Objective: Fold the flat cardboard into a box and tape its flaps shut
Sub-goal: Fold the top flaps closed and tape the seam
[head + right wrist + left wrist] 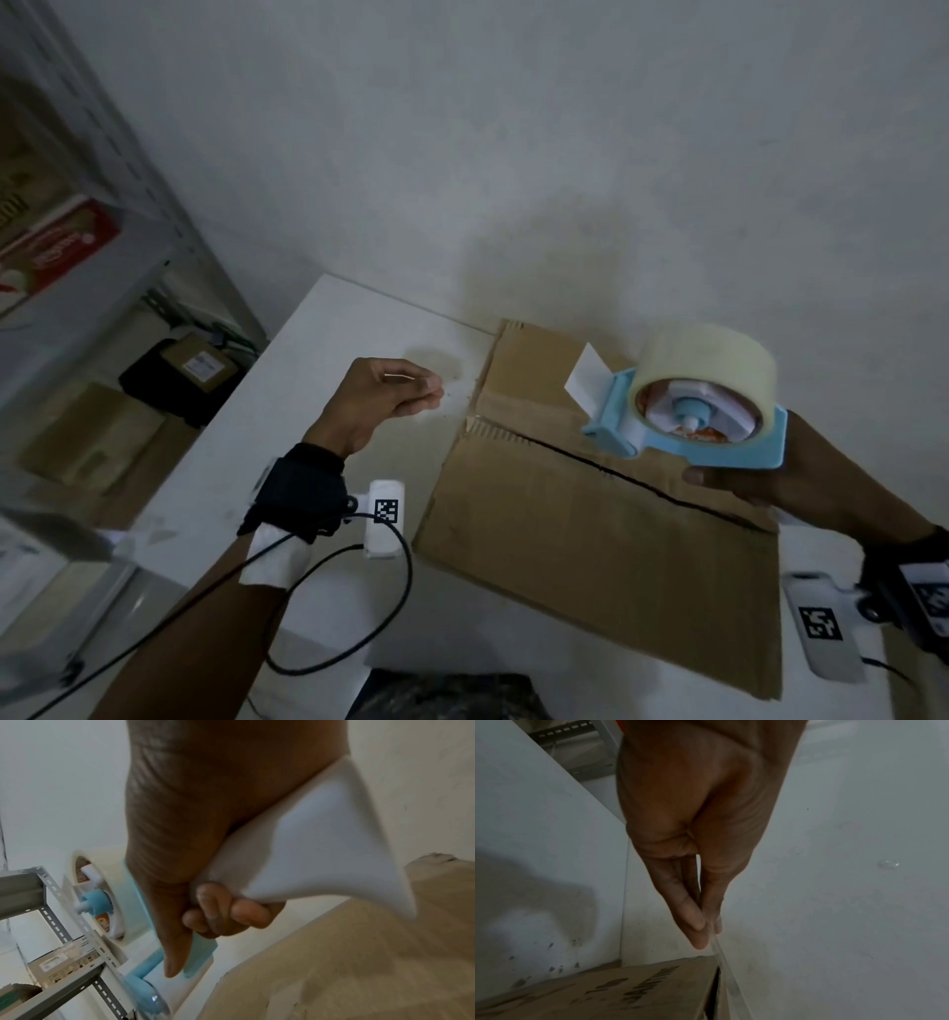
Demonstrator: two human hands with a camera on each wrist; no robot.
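Above the cardboard box on the white table, the tape dispenser is gripped by the right hand, while a clear tape strip is pinched between the left hand fingertips.

The right hand holds a blue and white tape holder by its white handle. A big roll of clear tape sits on it. Brown cardboard lies below, maybe a box. Grey metal shelves stand behind.
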